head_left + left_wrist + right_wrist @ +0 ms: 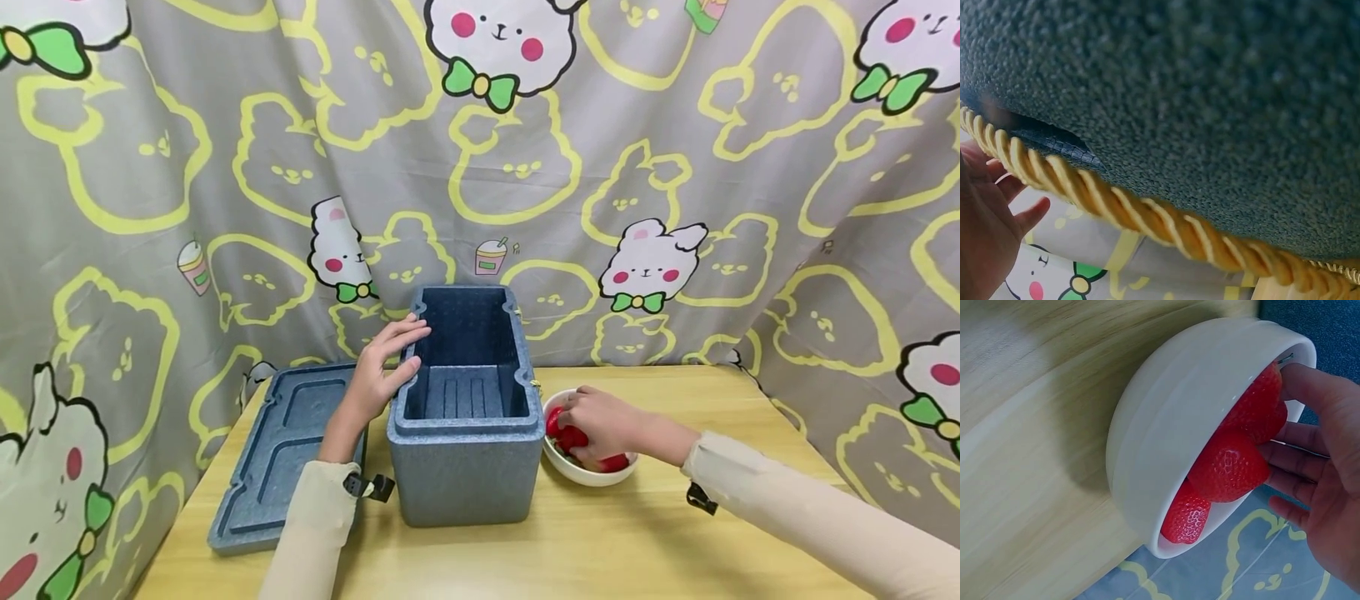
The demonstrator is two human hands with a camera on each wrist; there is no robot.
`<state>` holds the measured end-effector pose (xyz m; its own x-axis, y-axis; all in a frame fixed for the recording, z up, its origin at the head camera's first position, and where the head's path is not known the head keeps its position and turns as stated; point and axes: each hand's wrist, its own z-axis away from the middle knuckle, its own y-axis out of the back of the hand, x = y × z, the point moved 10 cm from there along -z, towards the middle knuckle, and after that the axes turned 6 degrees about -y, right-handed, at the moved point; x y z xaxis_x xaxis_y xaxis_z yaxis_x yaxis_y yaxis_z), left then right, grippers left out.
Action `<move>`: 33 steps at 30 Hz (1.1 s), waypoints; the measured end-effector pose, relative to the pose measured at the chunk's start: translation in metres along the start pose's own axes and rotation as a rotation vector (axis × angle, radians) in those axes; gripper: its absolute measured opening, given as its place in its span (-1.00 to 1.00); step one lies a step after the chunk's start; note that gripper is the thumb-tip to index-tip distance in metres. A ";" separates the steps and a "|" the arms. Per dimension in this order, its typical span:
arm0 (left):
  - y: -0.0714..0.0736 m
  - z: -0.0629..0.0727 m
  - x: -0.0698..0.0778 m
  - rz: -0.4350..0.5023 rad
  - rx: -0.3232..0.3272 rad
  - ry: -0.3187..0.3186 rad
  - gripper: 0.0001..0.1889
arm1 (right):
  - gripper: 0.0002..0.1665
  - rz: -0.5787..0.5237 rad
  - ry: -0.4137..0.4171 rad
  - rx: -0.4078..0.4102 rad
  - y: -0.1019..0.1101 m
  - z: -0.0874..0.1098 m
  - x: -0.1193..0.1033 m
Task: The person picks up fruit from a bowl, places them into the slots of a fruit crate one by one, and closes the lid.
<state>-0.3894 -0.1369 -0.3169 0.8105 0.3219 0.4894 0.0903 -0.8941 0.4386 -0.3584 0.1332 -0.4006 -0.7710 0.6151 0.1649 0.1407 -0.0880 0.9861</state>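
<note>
A blue-grey foam box (465,479) stands uncovered, its inside showing a ribbed bottom. My left hand (380,367) rests on its left rim, fingers fairly straight and thumb apart; the left wrist view shows that hand (988,219) beyond a twisted gold rope (1141,209) along the box's side. To the box's right, a white bowl (588,477) holds several red strawberries (1229,465). My right hand (603,423) reaches into it from above. In the right wrist view, its thumb and fingers close around a strawberry (1269,422) near the bowl's far rim, fingertips partly hidden behind the fruit.
The box's lid (292,450) lies flat to the left of the box, partly under my left forearm. Everything stands on a light wooden table (660,533). A grey curtain (555,183) with cartoon prints hangs right behind the table.
</note>
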 end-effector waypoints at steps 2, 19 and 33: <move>0.000 -0.001 0.000 0.005 0.002 0.001 -0.55 | -0.67 -0.004 -0.003 0.009 0.001 0.000 0.001; 0.000 0.000 0.001 0.024 0.009 -0.014 -0.55 | -0.61 -0.075 -0.046 0.299 0.035 0.009 0.014; 0.000 -0.001 0.000 0.038 0.009 -0.008 -0.55 | -0.59 -0.197 -0.137 0.579 0.088 0.022 0.036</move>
<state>-0.3899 -0.1366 -0.3167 0.8181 0.2854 0.4992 0.0650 -0.9085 0.4129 -0.3606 0.1647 -0.3079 -0.7354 0.6749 -0.0604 0.3478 0.4525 0.8211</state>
